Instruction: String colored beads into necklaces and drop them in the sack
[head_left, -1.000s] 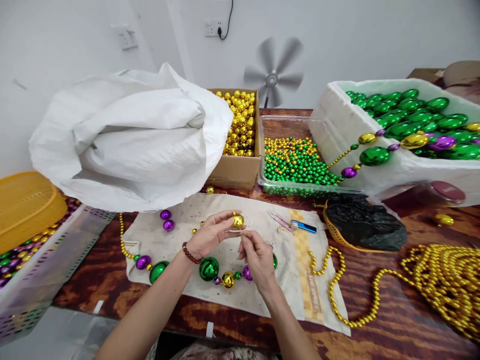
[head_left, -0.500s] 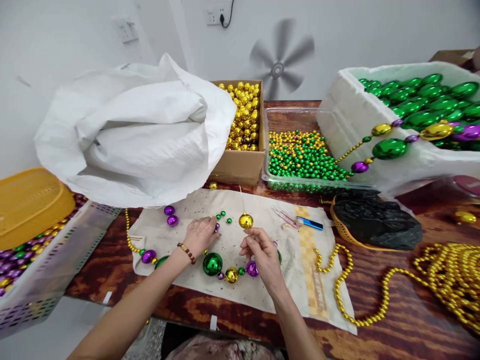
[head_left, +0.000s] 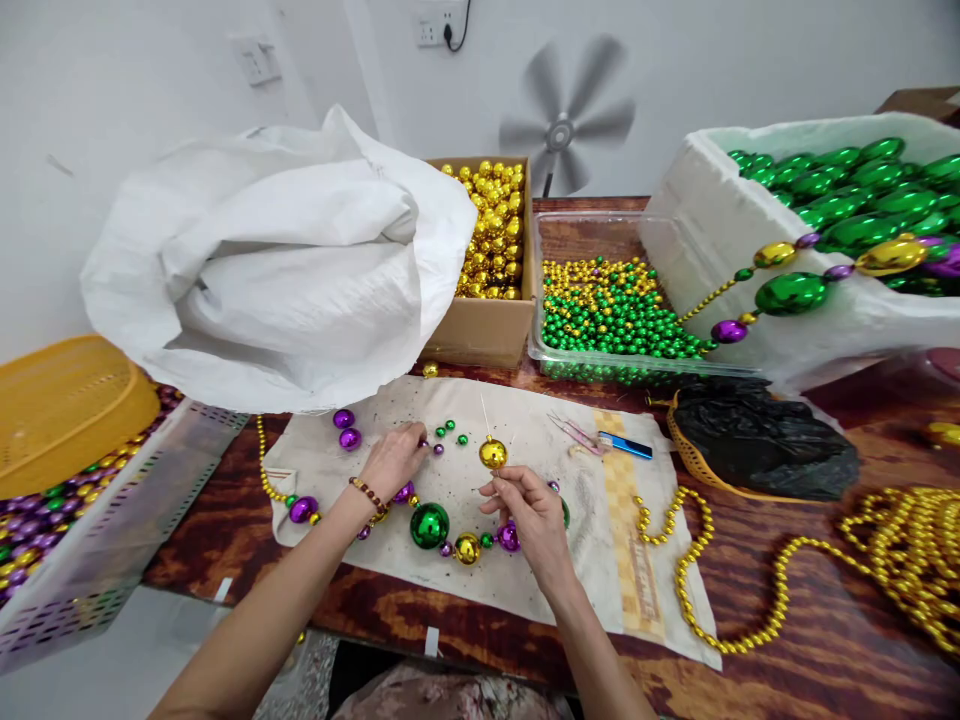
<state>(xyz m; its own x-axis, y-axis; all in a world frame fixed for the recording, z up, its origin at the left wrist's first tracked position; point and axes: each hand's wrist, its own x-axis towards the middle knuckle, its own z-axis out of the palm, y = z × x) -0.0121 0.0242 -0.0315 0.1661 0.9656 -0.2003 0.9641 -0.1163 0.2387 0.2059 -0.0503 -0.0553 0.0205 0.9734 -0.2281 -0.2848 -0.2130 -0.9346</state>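
Observation:
My left hand, wearing a beaded bracelet, is closed, its fingertips pinching a small purple bead just above the cloth. Close by lie another small purple bead and several small green beads. My right hand is closed on a thin needle that points upward, with a large gold bead threaded on it above my fingertips. Below both hands runs a strand of mixed beads, including a big green bead and a gold bead; my hands and forearm cover parts of it.
Two purple beads lie on the cloth, with tweezers and a blue-handled tool rightward. Behind stand a white sack, a carton of gold beads and a clear tray. A gold bead chain trails right.
My left hand has shifted slightly left, uncovering a small purple bead, with another now at its fingertips. My right hand still holds the needle and gold bead. The view has shifted slightly.

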